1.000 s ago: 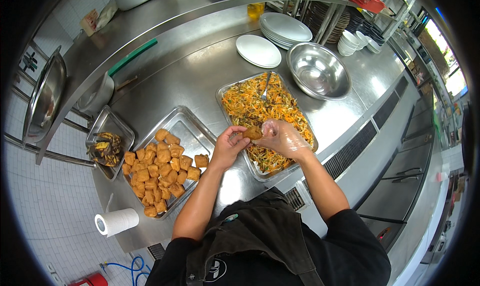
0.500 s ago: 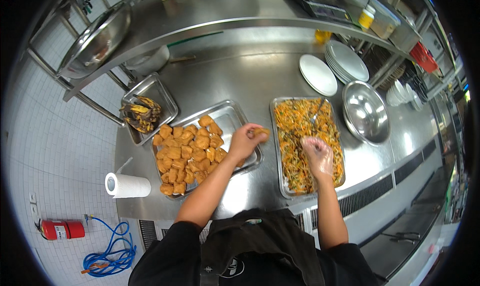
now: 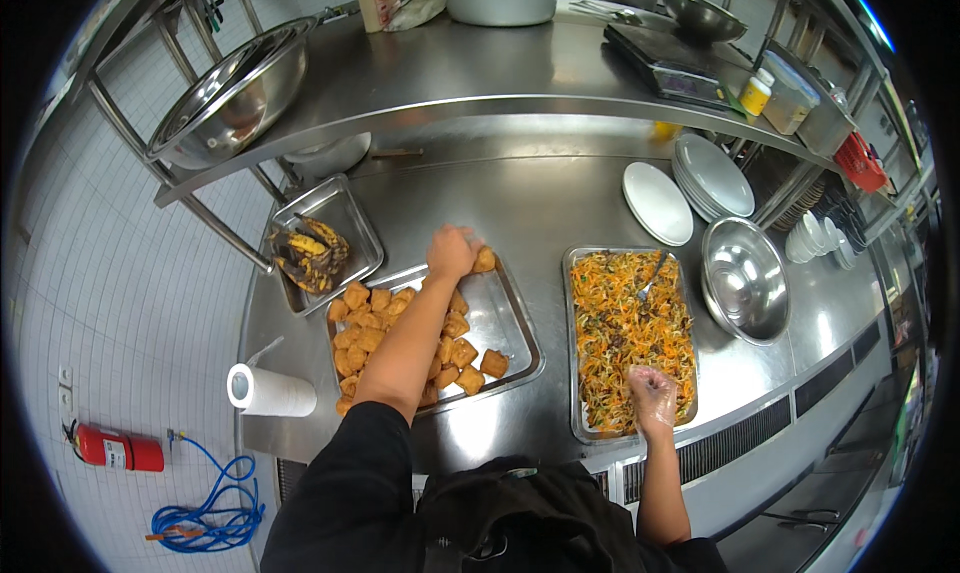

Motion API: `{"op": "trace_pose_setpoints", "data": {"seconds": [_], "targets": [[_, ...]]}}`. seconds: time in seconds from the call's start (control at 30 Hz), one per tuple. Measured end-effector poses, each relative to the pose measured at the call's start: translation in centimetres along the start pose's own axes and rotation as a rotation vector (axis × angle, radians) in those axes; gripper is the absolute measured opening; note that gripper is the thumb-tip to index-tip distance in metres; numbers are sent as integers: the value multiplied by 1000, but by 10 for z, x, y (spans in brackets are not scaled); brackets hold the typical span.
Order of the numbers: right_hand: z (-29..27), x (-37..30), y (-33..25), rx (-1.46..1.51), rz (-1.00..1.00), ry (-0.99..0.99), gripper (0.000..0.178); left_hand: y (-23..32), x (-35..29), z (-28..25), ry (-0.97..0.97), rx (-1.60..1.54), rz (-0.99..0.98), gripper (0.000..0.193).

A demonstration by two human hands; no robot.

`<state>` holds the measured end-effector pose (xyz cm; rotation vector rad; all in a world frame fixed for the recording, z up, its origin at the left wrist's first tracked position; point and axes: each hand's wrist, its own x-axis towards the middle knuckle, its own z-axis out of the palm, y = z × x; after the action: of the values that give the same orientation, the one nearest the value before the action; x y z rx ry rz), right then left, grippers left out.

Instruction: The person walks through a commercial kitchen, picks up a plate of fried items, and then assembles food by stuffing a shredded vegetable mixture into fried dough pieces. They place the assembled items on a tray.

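My left hand (image 3: 452, 252), bare, reaches to the far edge of a metal tray (image 3: 525, 348) of fried tofu pieces (image 3: 368, 338). Its fingers are bent against one brown tofu piece (image 3: 484, 260) in the tray's far right corner; the fingertips are partly hidden. My right hand (image 3: 653, 393), in a clear plastic glove, hovers at the near right part of a second tray (image 3: 572, 373) filled with shredded vegetable mix (image 3: 625, 323). Its fingers are curled together, and what they hold, if anything, cannot be made out. A spoon or fork (image 3: 652, 278) stands in the mix.
A small tray with blackened bananas (image 3: 312, 253) is at the left, behind a paper towel roll (image 3: 270, 391). White plates (image 3: 657, 205) and a steel bowl (image 3: 745, 281) stand right of the vegetables. A steel shelf (image 3: 480, 83) crosses above the counter, holding a scale (image 3: 665, 65).
My left hand has moved left and away from me, from the gap between the trays to the tofu tray's far edge, with a tofu piece. The right hand stays over the vegetables. The view has shifted.
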<state>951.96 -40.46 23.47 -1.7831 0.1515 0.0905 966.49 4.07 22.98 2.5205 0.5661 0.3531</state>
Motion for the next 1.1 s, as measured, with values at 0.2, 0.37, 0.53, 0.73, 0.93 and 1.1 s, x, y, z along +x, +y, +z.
{"op": "trace_pose_setpoints", "data": {"seconds": [0.2, 0.37, 0.53, 0.73, 0.93, 1.1], "targets": [[-29, -10, 26, 86, 86, 73, 18, -38, -29, -58, -328, 199, -188, 35], [-30, -8, 28, -9, 52, 43, 13, -57, -46, -59, -299, 147, -162, 33], [-16, -7, -7, -124, 60, 51, 19, -33, -56, -79, -211, -630, -298, 27], [42, -6, -92, -155, -229, -168, 22, 61, -123, -83, -621, -1561, -110, 44], [1, 23, -94, -467, -227, -163, 27, 111, -168, -58, -708, -1522, -80, 46], [-62, 16, -29, -1063, 32, -212, 45, 101, -192, -30, -749, -1496, -286, 45]]}}
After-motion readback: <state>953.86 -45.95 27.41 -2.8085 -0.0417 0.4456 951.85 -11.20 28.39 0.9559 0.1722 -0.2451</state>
